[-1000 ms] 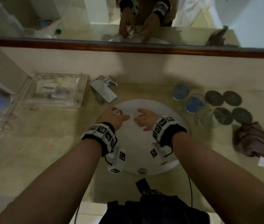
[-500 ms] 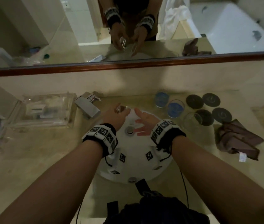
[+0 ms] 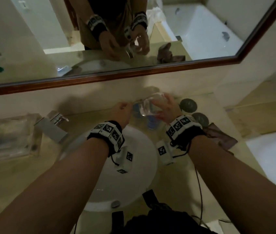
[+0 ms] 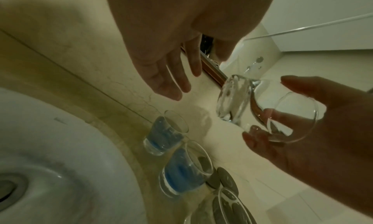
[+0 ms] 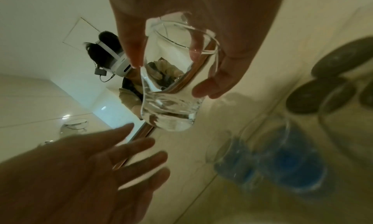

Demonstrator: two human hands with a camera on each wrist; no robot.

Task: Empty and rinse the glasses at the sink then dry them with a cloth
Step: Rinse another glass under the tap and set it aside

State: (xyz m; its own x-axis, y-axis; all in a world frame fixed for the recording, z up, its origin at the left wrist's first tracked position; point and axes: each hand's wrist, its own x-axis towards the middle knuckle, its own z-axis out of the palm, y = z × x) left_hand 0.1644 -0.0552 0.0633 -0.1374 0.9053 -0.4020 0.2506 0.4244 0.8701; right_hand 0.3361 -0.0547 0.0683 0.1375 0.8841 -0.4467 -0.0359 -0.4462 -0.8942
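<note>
Counter (image 3: 24, 174) bearing glasses (image 4: 165, 131), coasters (image 3: 188, 104)

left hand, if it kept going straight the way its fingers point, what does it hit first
Probably the clear glass that the right hand holds tilted above the counter; the left hand is open, its fingers aimed near it, though depth is unclear.

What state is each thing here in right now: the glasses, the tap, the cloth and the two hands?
Clear drinking glass: lifted, tilted, looks empty.
Right hand: grips that glass near its rim.
Left hand: open, holding nothing.
Two glasses of blue liquid: upright, still filled, on the counter.
Chrome tap: no water seen running.
Brown cloth: crumpled, untouched.
White sink: no standing water visible.
</note>
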